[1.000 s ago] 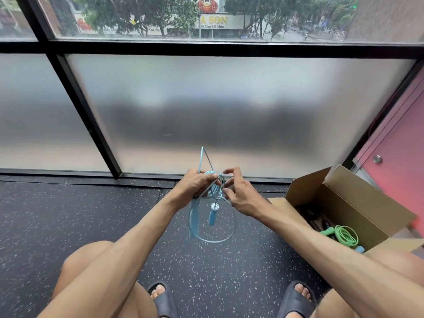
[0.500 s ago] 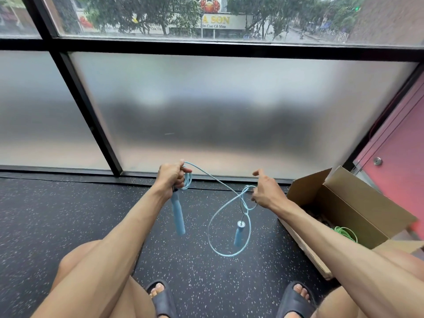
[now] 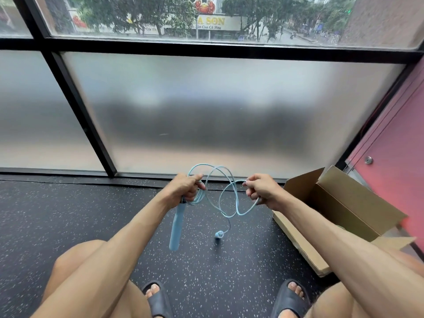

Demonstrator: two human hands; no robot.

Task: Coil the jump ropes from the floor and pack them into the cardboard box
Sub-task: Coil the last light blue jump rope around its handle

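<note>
A light blue jump rope point(image 3: 226, 193) hangs in loose loops between both hands, above the dark speckled floor. My left hand point(image 3: 185, 188) is closed around several turns of cord, and one blue handle point(image 3: 176, 228) dangles below that fist. My right hand point(image 3: 262, 190) grips a loop of the same cord a little to the right. The rope's other handle point(image 3: 219, 235) hangs end-on from the cord between the hands. The open cardboard box point(image 3: 339, 203) lies on the floor at the right, beside my right forearm; its inside is mostly hidden.
A frosted glass wall point(image 3: 206, 115) with black frames stands just beyond the hands. A red wall panel point(image 3: 394, 161) rises behind the box. My knees and two dark sandals point(image 3: 158, 299) fill the bottom of the view.
The hands have come closer together and both are raised a little. The big hanging loop has shrunk into smaller loops. The second handle now hangs lower, midway between the hands.
</note>
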